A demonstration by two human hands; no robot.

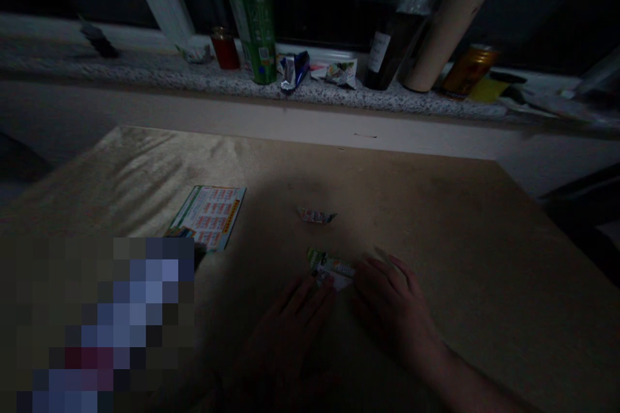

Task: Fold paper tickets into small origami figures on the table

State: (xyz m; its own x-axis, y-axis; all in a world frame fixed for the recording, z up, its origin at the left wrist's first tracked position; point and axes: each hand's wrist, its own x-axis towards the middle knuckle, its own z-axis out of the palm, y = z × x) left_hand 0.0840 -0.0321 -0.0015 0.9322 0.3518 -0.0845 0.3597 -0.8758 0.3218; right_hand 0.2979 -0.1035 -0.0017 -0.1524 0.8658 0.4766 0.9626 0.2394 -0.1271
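A small folded paper (pixel 345 269), printed in green and white, lies on the brown table under my fingers. My left hand (pixel 293 313) reaches in from below, its fingers stretched out and their tips resting on the paper's lower left part. At the paper's right edge is my right hand (pixel 394 303), with its fingers bent and closed about that edge; its thumb is hard to make out in the dark. Just beyond the paper lies a small, narrow printed strip (pixel 317 215), which looks folded and touches neither hand.
A printed card (pixel 210 213) lies left on the table (pixel 411 206). Along the granite windowsill (pixel 159 74) stand a green bottle (pixel 256 32), a red jar (pixel 225 50), crumpled wrappers (pixel 294 71), a dark bottle (pixel 382 58), a cardboard tube (pixel 450 19) and a gold can (pixel 469 71). Pixelation covers the lower left.
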